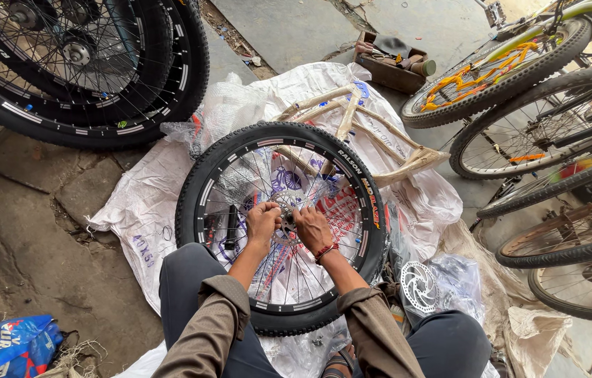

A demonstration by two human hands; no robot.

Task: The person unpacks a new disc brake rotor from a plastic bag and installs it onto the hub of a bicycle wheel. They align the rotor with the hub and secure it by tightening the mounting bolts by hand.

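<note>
A black bicycle wheel (pixel 201 187) with a knobby tyre and thin spokes lies flat on a white plastic sack (pixel 143 203) in front of my knees. Both hands meet over its hub (pixel 287 208) in the middle. My left hand (pixel 262 220) has its fingers curled on the left side of the hub. My right hand (pixel 312 227), with a red thread band on the wrist, grips the right side. What the fingertips pinch is too small to make out. A black tool (pixel 231 227) lies under the spokes, left of the hub.
A paper-wrapped bicycle frame (pixel 352 129) lies behind the wheel. A silver brake disc (pixel 419 285) rests by my right knee. Stacked wheels (pixel 86 63) are at the upper left, parked bicycles (pixel 541 119) on the right, a box of tools (pixel 394 63) beyond, coloured bags (pixel 9 343) lower left.
</note>
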